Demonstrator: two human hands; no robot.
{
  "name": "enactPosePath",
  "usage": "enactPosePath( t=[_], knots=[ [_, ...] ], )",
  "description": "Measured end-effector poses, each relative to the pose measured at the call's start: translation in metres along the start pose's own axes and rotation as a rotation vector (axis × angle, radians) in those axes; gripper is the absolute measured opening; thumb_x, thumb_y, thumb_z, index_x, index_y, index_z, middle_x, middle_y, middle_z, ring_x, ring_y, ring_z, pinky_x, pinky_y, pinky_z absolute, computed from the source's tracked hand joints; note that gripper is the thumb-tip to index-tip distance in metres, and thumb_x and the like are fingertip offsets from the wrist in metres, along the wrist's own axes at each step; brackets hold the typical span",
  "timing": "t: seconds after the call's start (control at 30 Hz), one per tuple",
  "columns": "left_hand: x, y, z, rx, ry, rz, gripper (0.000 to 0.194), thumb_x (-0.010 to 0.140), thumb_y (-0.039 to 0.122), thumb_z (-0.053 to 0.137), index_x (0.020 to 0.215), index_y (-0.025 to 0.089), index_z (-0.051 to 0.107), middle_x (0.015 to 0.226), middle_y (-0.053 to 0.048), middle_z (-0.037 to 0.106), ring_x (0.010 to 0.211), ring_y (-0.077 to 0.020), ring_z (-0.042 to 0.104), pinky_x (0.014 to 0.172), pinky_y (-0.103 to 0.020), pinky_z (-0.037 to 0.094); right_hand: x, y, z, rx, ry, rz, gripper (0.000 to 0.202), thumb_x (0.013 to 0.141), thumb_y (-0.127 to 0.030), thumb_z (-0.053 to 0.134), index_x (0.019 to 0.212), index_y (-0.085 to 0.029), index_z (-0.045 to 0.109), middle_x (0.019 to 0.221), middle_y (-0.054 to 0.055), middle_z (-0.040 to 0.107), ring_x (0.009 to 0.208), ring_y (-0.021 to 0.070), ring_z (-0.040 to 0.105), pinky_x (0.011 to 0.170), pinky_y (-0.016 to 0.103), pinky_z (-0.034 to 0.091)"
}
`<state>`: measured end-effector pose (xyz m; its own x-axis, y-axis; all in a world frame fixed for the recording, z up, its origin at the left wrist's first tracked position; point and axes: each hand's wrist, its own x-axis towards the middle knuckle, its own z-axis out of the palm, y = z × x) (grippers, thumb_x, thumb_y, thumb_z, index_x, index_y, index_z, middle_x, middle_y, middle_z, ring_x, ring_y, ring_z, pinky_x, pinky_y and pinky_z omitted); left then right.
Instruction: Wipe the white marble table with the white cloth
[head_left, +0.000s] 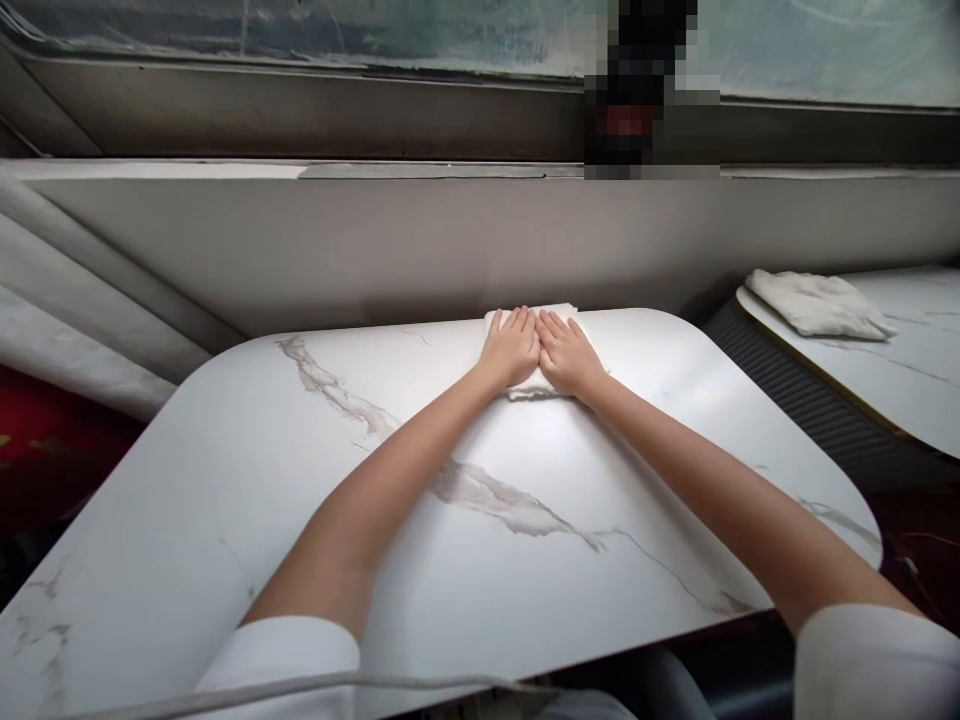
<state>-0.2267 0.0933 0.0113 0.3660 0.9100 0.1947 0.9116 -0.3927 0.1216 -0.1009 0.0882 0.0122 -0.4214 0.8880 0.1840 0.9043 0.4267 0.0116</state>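
Observation:
A folded white cloth (546, 388) lies on the white marble-patterned table (360, 390), close to its far edge by the wall. My left hand (511, 347) rests flat on the left part of the cloth, fingers stretched forward. Beside it, my right hand (568, 352) presses flat on the cloth too, and the two hands touch at the thumbs. Both arms reach straight out across the tabletop. Much of the cloth is hidden under the palms.
Behind the table stands a pale wall (420, 240) below a window (300, 35). At right, a second marble-patterned table (915, 375) bears another crumpled white cloth (817, 303). Pale drapery (75, 290) and red fabric (60, 440) are on the left. A blurred-out patch covers part of the window.

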Motion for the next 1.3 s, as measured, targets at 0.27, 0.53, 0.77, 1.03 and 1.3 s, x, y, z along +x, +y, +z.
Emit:
enactPosePath(
  t=[0.27, 0.53, 0.77, 1.03, 1.3],
  knots=[
    [0.010, -0.007, 0.002, 0.031, 0.040, -0.072, 0.052, 0.096, 0.023, 0.020, 0.142, 0.002, 0.031, 0.150, -0.014, 0.030, 0.139, -0.0196, 0.024, 0.115, -0.041, 0.009, 0.019, 0.006, 0.008, 0.037, 0.065, -0.029, 0.055, 0.091, -0.021, 0.024, 0.141, 0.000, 0.035, 0.148, 0.016, 0.034, 0.138, 0.0245, 0.028, 0.112, 0.044, 0.021],
    [-0.078, 0.023, -0.015, 0.019, 0.016, 0.010, 0.051, 0.096, 0.023, 0.021, 0.142, 0.004, 0.032, 0.150, -0.013, 0.031, 0.139, -0.0207, 0.024, 0.115, -0.043, 0.010, -0.070, -0.037, -0.008, 0.027, 0.080, -0.056, 0.056, 0.091, -0.022, 0.024, 0.141, 0.002, 0.033, 0.147, 0.019, 0.034, 0.138, 0.0284, 0.026, 0.112, 0.049, 0.021],
    [-0.228, 0.056, -0.048, 0.019, -0.016, 0.149, 0.053, 0.096, 0.027, 0.025, 0.141, 0.001, 0.033, 0.149, -0.016, 0.030, 0.141, -0.0245, 0.017, 0.116, -0.045, 0.010, -0.195, -0.101, -0.043, 0.087, 0.059, -0.359, 0.062, 0.091, -0.026, 0.031, 0.147, -0.001, 0.021, 0.149, 0.020, 0.031, 0.140, 0.0319, 0.016, 0.112, 0.054, 0.023],
    [-0.210, 0.015, -0.045, -0.032, -0.017, -0.163, 0.054, 0.098, 0.030, 0.018, 0.143, 0.001, 0.029, 0.150, -0.014, 0.028, 0.141, -0.0209, 0.017, 0.116, -0.041, 0.013, -0.126, -0.115, -0.034, 0.155, 0.036, -0.428, 0.062, 0.089, -0.031, 0.034, 0.140, 0.003, 0.035, 0.146, 0.024, 0.034, 0.140, 0.0362, 0.014, 0.112, 0.056, 0.015],
    [-0.100, -0.079, -0.032, -0.029, 0.006, -0.205, 0.051, 0.098, 0.027, 0.020, 0.143, 0.006, 0.033, 0.149, -0.009, 0.033, 0.140, -0.0188, 0.023, 0.116, -0.037, 0.011, 0.007, -0.114, 0.003, 0.152, -0.033, -0.250, 0.062, 0.091, -0.030, 0.024, 0.145, 0.002, 0.024, 0.152, 0.019, 0.022, 0.141, 0.0296, 0.014, 0.114, 0.049, 0.010]
  ],
)
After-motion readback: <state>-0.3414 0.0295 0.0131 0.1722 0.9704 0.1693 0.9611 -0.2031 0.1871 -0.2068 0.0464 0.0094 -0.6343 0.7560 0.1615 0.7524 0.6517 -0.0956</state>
